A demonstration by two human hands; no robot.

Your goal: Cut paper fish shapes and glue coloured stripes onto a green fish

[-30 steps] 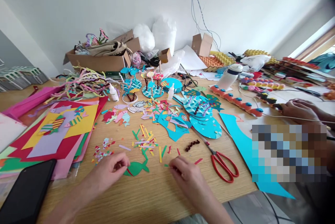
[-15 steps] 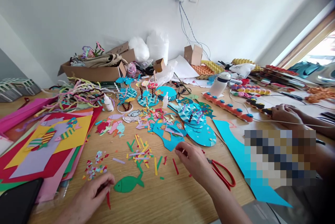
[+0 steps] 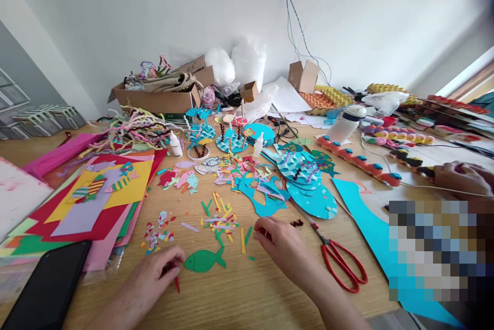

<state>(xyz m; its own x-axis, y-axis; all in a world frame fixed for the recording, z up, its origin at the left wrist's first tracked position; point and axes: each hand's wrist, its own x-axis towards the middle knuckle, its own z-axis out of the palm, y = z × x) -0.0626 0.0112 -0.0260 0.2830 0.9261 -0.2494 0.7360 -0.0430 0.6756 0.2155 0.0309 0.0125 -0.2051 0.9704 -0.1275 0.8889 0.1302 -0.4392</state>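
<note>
My left hand (image 3: 160,271) is closed, its thumb and fingertips pinching a small red paper strip (image 3: 177,284) that points downward. Just right of those fingertips, a green paper fish (image 3: 203,261) lies flat on the wooden table (image 3: 231,301). My right hand (image 3: 283,247) rests low over the tabletop with fingers curled together; whatever they hold, if anything, is hidden. Near its fingertips are a yellow strip (image 3: 243,240) and a green strip (image 3: 249,236). Red-handled scissors (image 3: 343,265) lie to the right of that hand.
Tiny paper scraps (image 3: 159,232) and cut strips (image 3: 219,216) lie beyond my hands. Coloured paper sheets (image 3: 127,191) and a black phone (image 3: 48,286) are at left. Glue bottles (image 3: 175,144) stand farther back. Blue card (image 3: 358,216) and another person's hand (image 3: 463,178) are at right.
The view has swung left, so the scene sits farther right. My right hand has shifted toward the fish; the red strips beside it no longer show. The left hand still pinches its strip.
</note>
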